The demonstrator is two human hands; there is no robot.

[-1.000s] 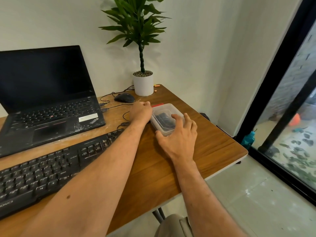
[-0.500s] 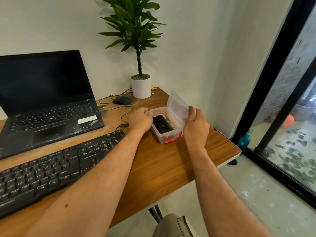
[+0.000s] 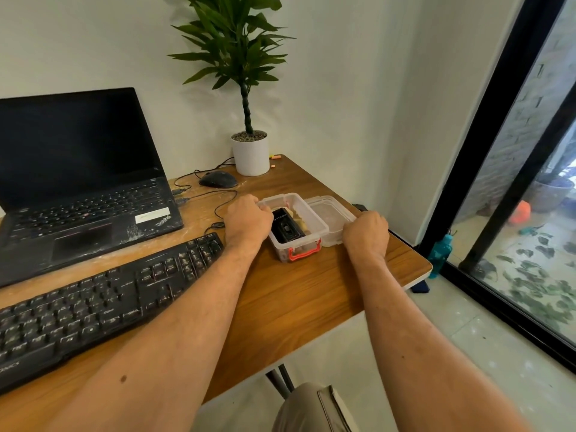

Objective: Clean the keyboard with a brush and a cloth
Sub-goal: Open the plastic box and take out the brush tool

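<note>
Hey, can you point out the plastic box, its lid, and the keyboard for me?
plastic box (image 3: pixel 307 241): head view, clear front wall above the red latch.
lid (image 3: pixel 327 213): head view, flat middle of the lid lying right of the box.
keyboard (image 3: pixel 103 302): head view, keys near its middle.

Both forearms are stretched forward; the left hand is curled on the box, the right hand just right of it.

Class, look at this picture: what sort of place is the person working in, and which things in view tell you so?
Probably a home or small-office desk corner: an open laptop, a separate black keyboard and a mouse on a wooden table, beside a potted plant.
</note>
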